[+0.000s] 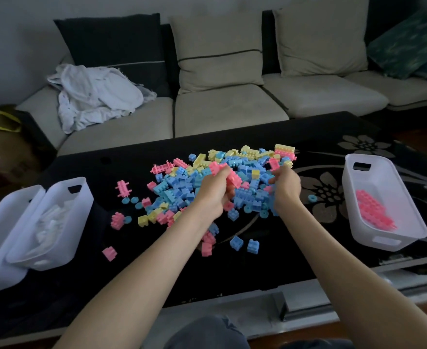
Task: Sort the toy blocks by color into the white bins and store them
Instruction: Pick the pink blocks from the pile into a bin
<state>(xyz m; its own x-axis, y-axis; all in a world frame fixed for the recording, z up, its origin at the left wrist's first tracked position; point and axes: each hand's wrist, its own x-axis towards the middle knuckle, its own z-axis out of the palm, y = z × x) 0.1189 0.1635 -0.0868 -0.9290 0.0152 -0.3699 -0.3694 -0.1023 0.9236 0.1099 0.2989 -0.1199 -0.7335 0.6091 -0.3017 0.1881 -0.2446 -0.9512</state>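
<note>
A knee (207, 333) in dark cloth sits at the bottom edge, and both bare forearms (131, 285) reach out from it over the black flowered worktop (257, 268). The left hand (213, 192) is over the middle of the heap (245, 177) of mixed blocks, its fingers (221, 173) curled round a clutch of pink blocks (232, 178). The right hand (285, 187) is just beside it, its fingers (276, 178) bent down among blue pieces; I cannot tell whether they have caught one.

The sorting looks barely under way. The right bin (363, 187), well apart from the heap at the worktop's right end, holds a layer of sorted pink pieces (373, 210). On the left, the nearer bin (79, 197) holds white pieces (48, 222), and the outer bin (0, 235) touches its side; what it contains is hidden. Most blocks remain loose: blue, yellow and pink are mixed in the heap, with strays scattered toward the front edge. No blue or yellow has visibly been sorted, and nothing has been stored yet.
</note>
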